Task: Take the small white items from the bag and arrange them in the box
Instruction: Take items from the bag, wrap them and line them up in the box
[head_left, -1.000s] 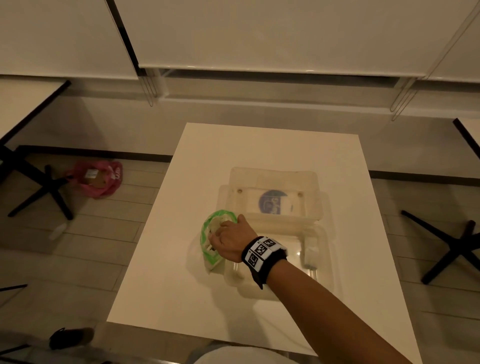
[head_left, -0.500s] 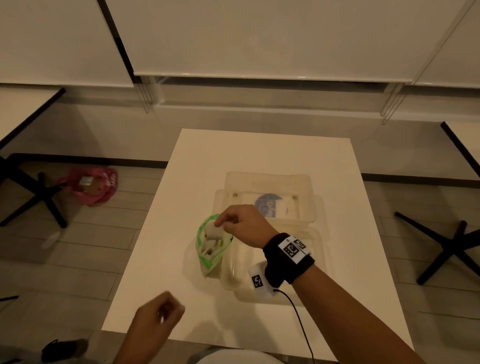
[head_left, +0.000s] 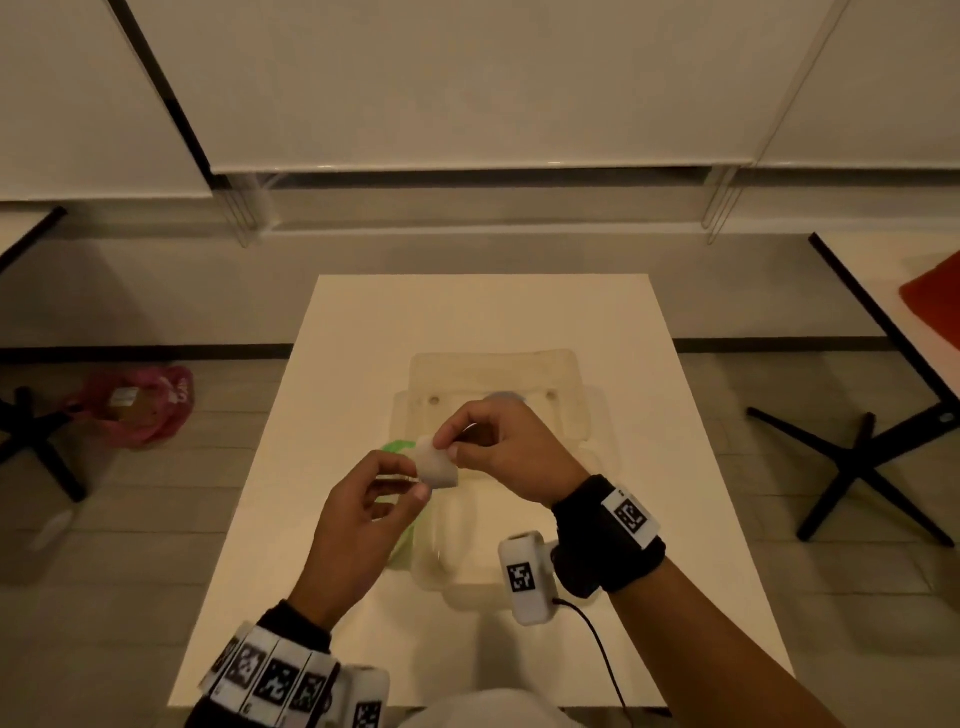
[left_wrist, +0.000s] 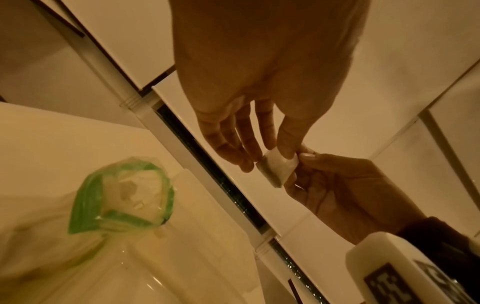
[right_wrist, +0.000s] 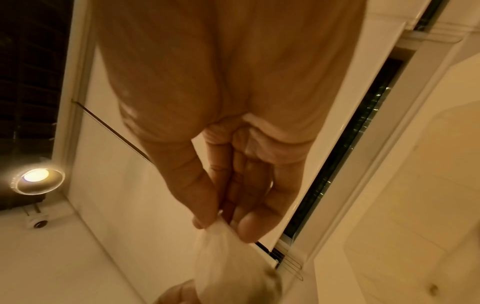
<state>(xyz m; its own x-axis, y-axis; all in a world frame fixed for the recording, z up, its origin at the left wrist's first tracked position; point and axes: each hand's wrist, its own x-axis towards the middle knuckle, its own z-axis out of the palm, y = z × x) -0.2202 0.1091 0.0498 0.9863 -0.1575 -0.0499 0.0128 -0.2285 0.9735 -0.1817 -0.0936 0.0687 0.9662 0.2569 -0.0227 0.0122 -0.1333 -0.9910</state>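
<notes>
Canteen- or office-like room, dimly lit. Several white rectangular tables (head_left: 483, 332) with dark edges stand on black cross-shaped bases (head_left: 857, 467) on a pale tiled floor (head_left: 130, 519). White roller blinds (head_left: 467, 83) cover the windows behind. A recessed ceiling light (right_wrist: 36, 181) shows in the right wrist view.

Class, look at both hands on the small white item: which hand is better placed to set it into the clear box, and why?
Right. The right hand pinches the white item and hovers directly over the clear box. The left hand pinches it too, but sits nearer the green-rimmed bag.
</notes>
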